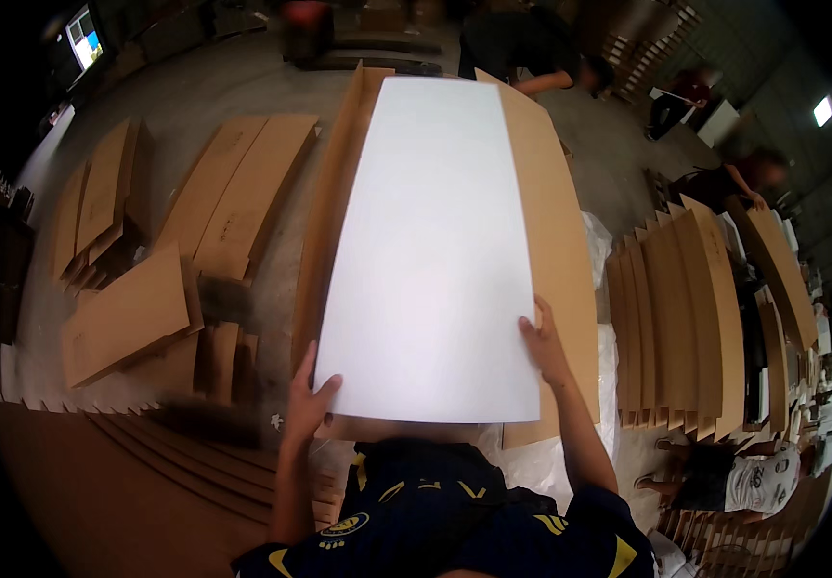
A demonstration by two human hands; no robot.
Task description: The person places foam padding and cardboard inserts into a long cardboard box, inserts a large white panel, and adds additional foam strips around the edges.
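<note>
A long white panel [435,250] stretches away from my body over an opened cardboard box [556,222]. My left hand [312,395] grips the panel's left edge near its close end, thumb on top and fingers at the side. On the right edge, a little farther up, my right hand [544,342] holds it the same way, its thumb lying on the white face. The box's raised left wall [334,202] and its right flap show beside the panel. Whatever lies under the panel is hidden.
Stacked flat cartons [233,193] lie on the floor at left, with a tilted carton [127,318] nearer. Upright cardboard sheets [676,318] stand in rows at right. Clear plastic wrap [607,366] hangs by the box. A person [522,48] bends beyond its far end; others work at right.
</note>
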